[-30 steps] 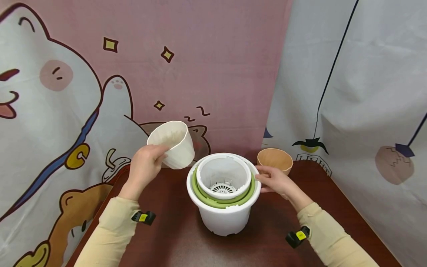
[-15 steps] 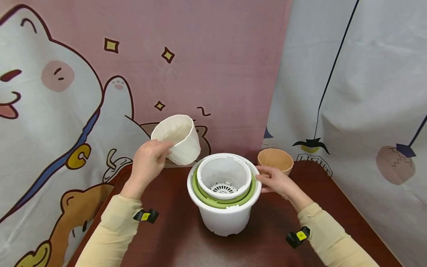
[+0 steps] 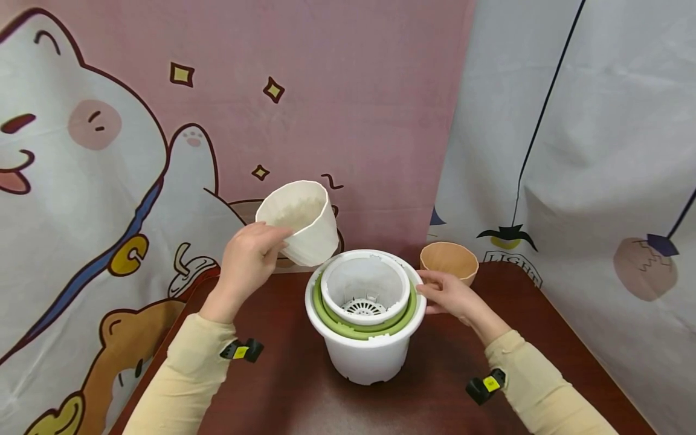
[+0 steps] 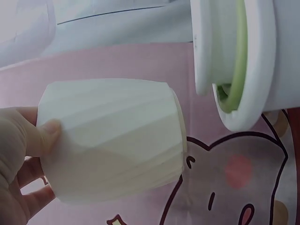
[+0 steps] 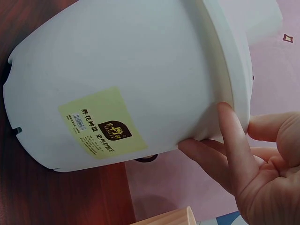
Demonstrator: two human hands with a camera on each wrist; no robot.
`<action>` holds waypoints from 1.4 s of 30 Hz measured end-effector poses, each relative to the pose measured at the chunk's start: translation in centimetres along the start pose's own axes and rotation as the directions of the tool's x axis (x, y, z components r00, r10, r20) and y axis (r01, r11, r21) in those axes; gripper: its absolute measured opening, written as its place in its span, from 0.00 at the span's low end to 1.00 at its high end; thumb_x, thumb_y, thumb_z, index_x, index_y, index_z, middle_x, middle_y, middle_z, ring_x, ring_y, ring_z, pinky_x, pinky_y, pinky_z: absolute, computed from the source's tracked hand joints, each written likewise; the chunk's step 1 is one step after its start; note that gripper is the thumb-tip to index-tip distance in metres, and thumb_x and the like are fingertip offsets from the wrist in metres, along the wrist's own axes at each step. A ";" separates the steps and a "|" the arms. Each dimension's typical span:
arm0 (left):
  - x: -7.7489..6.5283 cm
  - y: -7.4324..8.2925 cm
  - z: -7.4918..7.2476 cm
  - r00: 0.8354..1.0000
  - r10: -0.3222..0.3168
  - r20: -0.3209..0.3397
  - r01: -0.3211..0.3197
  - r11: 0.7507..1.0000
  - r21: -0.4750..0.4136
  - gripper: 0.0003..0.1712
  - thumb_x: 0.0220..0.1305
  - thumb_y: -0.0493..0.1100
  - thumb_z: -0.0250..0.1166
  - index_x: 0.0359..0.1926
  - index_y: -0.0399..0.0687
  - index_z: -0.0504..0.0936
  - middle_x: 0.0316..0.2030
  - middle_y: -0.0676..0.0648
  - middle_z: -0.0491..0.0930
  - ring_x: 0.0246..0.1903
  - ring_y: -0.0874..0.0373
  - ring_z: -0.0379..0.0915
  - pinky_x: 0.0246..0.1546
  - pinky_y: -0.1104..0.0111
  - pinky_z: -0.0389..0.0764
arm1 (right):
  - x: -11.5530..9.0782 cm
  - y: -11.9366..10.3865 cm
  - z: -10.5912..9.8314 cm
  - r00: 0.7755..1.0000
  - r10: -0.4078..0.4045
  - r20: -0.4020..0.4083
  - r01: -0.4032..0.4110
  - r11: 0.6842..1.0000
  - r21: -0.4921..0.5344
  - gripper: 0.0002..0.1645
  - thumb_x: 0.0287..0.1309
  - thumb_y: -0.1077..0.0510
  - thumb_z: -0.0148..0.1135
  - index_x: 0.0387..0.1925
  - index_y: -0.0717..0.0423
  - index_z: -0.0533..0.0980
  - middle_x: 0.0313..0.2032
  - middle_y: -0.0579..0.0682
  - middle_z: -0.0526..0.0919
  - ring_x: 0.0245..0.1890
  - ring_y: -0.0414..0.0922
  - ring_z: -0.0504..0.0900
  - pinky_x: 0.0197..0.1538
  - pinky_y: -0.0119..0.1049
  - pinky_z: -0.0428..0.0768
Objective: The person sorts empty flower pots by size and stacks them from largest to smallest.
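My left hand (image 3: 247, 263) grips a small white flower pot (image 3: 315, 241) by its rim, with the thumb outside. The pot is held up, tilted, its mouth facing up and left; slanting ribs cross its wall (image 4: 112, 140) in the left wrist view. To its lower right stands a large white flower pot (image 3: 367, 359) on the table. Nested in it are a green pot (image 3: 348, 330) and a smaller white pot (image 3: 361, 275) with a slotted bottom. My right hand (image 3: 448, 296) pinches the large pot's rim; a yellow-green label (image 5: 105, 126) shows on that pot's side.
A light-orange ribbed pot (image 3: 448, 261) stands behind my right hand. The dark red-brown table (image 3: 304, 399) meets a pink cartoon-printed cloth (image 3: 370, 121) at the back and a grey-white cloth (image 3: 587, 151) on the right.
My left hand has moved the small white pot to the right and slightly up, closer to the nested pots. The right hand stays on the rim of the large pot.
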State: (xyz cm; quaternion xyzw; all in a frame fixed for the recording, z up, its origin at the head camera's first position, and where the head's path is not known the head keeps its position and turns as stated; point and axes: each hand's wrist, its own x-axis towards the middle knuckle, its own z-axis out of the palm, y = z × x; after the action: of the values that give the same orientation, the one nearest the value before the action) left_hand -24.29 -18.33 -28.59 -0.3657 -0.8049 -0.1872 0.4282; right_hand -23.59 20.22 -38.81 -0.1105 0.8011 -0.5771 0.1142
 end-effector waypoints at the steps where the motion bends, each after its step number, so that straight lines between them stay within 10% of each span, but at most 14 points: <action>1: 0.1 0.1 0.0 1.000 0.007 -0.001 -0.007 1.000 -0.005 0.16 0.48 0.24 0.73 0.40 0.39 0.88 0.31 0.43 0.86 0.34 0.45 0.82 0.53 0.51 0.80 | 0.0 0.0 0.0 1.000 0.000 0.000 0.000 1.000 0.000 0.33 0.71 0.60 0.58 0.69 0.73 0.60 0.55 0.70 0.77 0.42 0.50 0.84 0.41 0.41 0.87; 42: 1.9 4.4 1.4 0.989 0.142 0.044 -0.135 0.982 -0.131 0.22 0.46 0.17 0.67 0.40 0.42 0.88 0.29 0.47 0.85 0.30 0.52 0.81 0.57 0.52 0.77 | 0.1 0.2 -0.2 1.000 -0.011 0.007 0.010 1.000 0.018 0.33 0.71 0.61 0.57 0.69 0.75 0.59 0.56 0.72 0.75 0.44 0.50 0.84 0.42 0.41 0.87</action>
State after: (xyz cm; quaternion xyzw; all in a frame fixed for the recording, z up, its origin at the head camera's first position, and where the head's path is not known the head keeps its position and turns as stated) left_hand -22.47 -13.80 -27.87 -0.4523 -0.7750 -0.1982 0.3944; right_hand -23.74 20.39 -38.95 -0.1155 0.7948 -0.5846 0.1148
